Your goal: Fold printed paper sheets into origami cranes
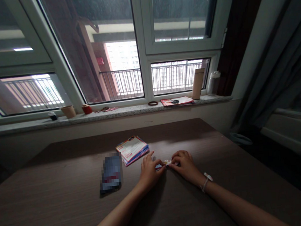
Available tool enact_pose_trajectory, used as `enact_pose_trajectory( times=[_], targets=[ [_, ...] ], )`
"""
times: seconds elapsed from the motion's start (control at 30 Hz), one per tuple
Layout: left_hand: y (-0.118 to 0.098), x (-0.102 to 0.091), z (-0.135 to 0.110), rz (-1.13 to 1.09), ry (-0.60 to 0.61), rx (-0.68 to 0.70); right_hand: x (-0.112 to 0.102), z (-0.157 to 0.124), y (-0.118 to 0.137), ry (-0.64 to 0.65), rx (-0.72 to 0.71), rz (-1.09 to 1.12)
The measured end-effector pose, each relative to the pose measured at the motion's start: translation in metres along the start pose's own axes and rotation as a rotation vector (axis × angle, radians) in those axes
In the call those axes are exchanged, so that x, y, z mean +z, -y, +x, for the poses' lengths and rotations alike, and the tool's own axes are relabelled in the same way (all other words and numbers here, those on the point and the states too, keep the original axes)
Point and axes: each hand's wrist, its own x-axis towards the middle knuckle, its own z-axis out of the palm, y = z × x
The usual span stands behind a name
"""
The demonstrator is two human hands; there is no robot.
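A small piece of printed paper (167,162), white with coloured patches, sits between my two hands just above or on the brown table (69,204). It looks folded, though its full shape is hidden by the fingers. My left hand (150,171) pinches its left end between thumb and index finger, the other fingers raised. On the other end, the thumb and fingers of my right hand (186,165) are closed. A band with a white piece (206,182) circles my right wrist. Just beyond my left hand lies a stack of printed paper sheets (132,149).
Left of my hands lies a dark, pixelated flat object (111,174). The windowsill (131,110) holds a paper cup (68,112), a red spool-like item (87,109), a dark bracelet (153,103), scissors (175,101) on papers, a tan flask (198,84) and a pale bottle (213,83).
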Motion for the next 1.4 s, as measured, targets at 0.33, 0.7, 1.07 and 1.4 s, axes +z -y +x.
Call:
enact_pose_trajectory(
  times=[0.33, 0.7, 1.07, 1.4],
  targets=[
    [-0.005, -0.003, 0.001, 0.055, 0.041, -0.010, 0.002, 0.001, 0.002, 0.000, 0.046, -0.059],
    [-0.012, -0.005, 0.001, 0.112, 0.054, 0.010, 0.000, 0.001, 0.010, 0.002, 0.104, -0.070],
    [-0.010, -0.002, 0.002, 0.121, 0.069, 0.009, 0.003, 0.004, 0.006, 0.014, 0.111, -0.064],
    [-0.011, -0.002, 0.002, 0.117, 0.065, 0.001, 0.000, 0.001, 0.004, 0.038, 0.082, -0.049]
  ],
)
